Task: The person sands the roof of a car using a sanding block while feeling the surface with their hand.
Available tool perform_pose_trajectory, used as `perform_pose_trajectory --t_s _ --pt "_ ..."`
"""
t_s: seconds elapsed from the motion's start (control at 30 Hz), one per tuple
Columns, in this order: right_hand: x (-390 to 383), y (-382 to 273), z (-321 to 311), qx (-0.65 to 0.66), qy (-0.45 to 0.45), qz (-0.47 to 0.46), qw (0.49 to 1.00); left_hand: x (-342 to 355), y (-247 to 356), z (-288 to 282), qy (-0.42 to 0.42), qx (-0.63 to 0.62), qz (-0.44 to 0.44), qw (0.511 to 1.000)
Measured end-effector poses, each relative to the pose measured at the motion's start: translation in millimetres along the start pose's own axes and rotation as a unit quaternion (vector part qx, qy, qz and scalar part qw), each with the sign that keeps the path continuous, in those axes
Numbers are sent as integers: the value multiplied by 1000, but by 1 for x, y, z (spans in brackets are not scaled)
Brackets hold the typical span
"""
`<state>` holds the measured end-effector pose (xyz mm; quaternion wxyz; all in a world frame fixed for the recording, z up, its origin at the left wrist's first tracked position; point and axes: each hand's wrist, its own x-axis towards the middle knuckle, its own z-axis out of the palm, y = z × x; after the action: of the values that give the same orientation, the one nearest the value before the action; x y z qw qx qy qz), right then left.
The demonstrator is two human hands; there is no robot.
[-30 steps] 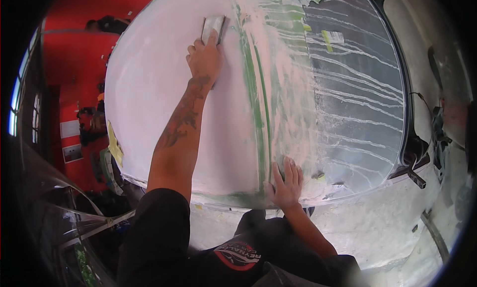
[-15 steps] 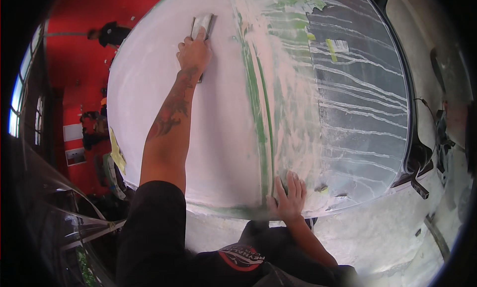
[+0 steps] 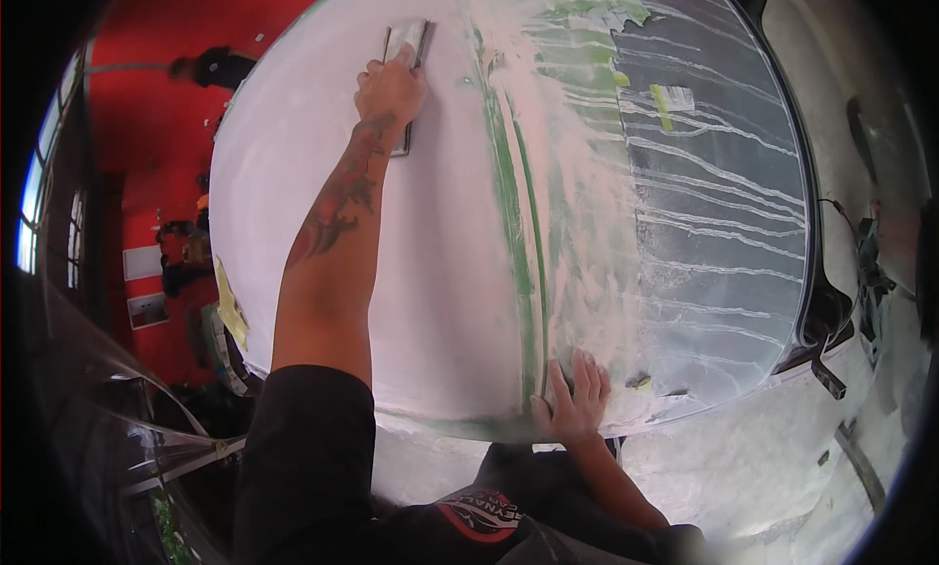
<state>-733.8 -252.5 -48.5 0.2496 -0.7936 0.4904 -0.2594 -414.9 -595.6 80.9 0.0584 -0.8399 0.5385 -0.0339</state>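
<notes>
My left hand (image 3: 389,93) is closed round a long, narrow sanding block (image 3: 403,142), its arm stretched out toward the far side. The block lies against a large curved vehicle panel (image 3: 303,183) with a pale, pinkish-white dusty coat. Fingers and palm hide the block's middle, while both ends show. At the panel's near edge, my right hand (image 3: 577,401) rests flat with fingers spread, holding nothing visible. Beside it run green stripes (image 3: 518,232) where the pale coat is thin or absent.
On the right, a dark grey area (image 3: 714,242) carries white dried drips and a taped label (image 3: 677,98). Black trim (image 3: 822,316) borders it. Another person (image 3: 220,68) is at the far left by a red wall (image 3: 156,125). Clear plastic sheeting (image 3: 147,418) hangs at the lower left.
My left hand and the sanding block have slid slightly farther away along the panel. My right hand stays on the near edge. The whole view has shifted a little.
</notes>
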Motion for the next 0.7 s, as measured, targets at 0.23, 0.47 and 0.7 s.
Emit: perform_pose_trajectory --t_s 0.23,0.47,0.7 --pt "0 7 -6 -15 9 22 1000 -239 9 38 56 -46 102 992" --pt "1 2 -3 4 -8 11 1000 -74 21 16 50 7 34 998" --pt "-2 7 -8 0 -3 31 1000 -146 38 36 84 -41 72 993"
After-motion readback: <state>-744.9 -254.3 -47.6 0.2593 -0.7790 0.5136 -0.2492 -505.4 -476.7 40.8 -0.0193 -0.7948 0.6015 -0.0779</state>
